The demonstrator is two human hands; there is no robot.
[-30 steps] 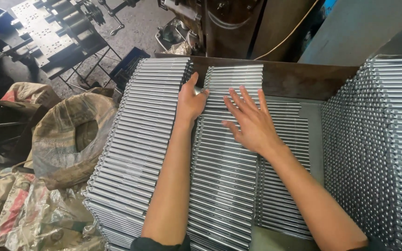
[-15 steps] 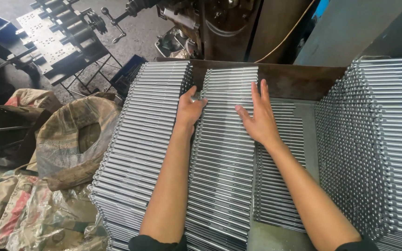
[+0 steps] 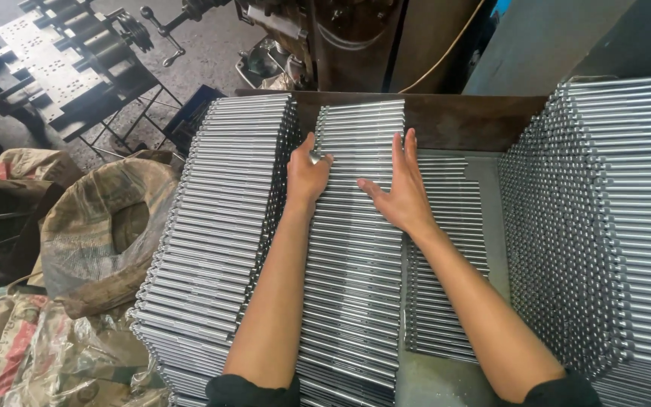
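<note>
1. The left hand (image 3: 307, 177) rests at the left edge of the middle stack of steel rods (image 3: 356, 249), thumb laid over the top and fingers curled down around the rod ends; its grip is narrow, pressing against the ends rather than lifting any rod.
2. The right hand (image 3: 401, 188) lies flat on top of the same stack, palm down, fingers stretched toward the far end; its grip is wide and holds nothing.
3. The middle stack runs from the near edge of the view to a dark wooden back board (image 3: 461, 120), its rods lying crosswise in neat layers.
4. Just to its left stands a taller left stack of rods (image 3: 212, 218), touching or nearly touching it.
5. To its right, a lower layer of rods (image 3: 450, 256) lies on the grey metal table (image 3: 491, 226).
6. Further right rises a large right pile of rods (image 3: 612, 226), its round ends facing the middle.
7. On the floor to the left sits an open sack (image 3: 107, 226), its mouth rolled down; what it contains cannot be made out.
8. Crumpled printed bags (image 3: 32, 354) lie below it.
9. Dark machine parts (image 3: 77, 60) stand beyond.
</note>
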